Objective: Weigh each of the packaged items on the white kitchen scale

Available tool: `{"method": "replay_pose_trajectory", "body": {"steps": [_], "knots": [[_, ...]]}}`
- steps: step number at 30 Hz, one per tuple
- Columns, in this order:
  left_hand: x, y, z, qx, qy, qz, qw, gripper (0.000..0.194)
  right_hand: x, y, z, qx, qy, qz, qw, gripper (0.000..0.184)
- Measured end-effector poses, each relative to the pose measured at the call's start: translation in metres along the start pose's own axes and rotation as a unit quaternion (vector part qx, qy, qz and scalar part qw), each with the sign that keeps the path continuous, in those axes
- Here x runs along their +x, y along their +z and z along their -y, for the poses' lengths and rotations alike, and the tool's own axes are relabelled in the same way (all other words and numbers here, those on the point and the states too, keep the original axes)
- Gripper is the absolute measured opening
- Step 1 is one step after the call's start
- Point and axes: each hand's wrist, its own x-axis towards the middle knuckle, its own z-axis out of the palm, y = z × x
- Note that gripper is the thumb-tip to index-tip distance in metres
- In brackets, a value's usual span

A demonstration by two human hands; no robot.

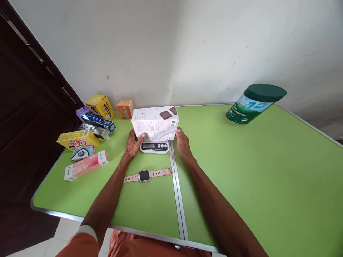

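The green tabletop [257, 178] bore a scale [154, 147], a pink watch [144, 175] nearer the front edge, assorted boxes [86, 165] to the left and a green canister [249, 107] back right.

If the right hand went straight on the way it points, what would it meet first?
Most likely the white box: the right hand points forward and inward at its right end. Depth is unclear, so I can't tell whether any gap remains.

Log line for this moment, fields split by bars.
left hand: on white box | right hand: at its other end | box: over scale | pink watch: nearer the person
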Motion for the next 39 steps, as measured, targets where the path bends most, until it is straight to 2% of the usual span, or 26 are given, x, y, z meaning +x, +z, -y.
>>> {"method": "replay_pose_trajectory", "body": {"steps": [16,25,35,39], "knots": [[0.0003,-0.0007,0.0012,0.008,-0.001,0.002,1.000,0.066,0.0001,0.0000,0.0009,-0.003,0.010,-0.006,1.000,0.077],[0.0000,-0.0019,-0.0011,0.006,-0.002,0.011,1.000,0.063,0.0006,-0.0024,0.0009,-0.021,0.010,0.003,1.000,0.085],[0.0011,-0.0015,-0.0026,0.020,-0.002,0.017,1.000,0.074,0.0014,-0.0020,-0.0008,-0.027,0.014,0.002,1.000,0.088],[0.0021,-0.0015,-0.0032,0.021,-0.002,0.017,1.000,0.073,0.0012,-0.0022,0.0008,-0.019,0.017,0.002,1.000,0.085]]}}
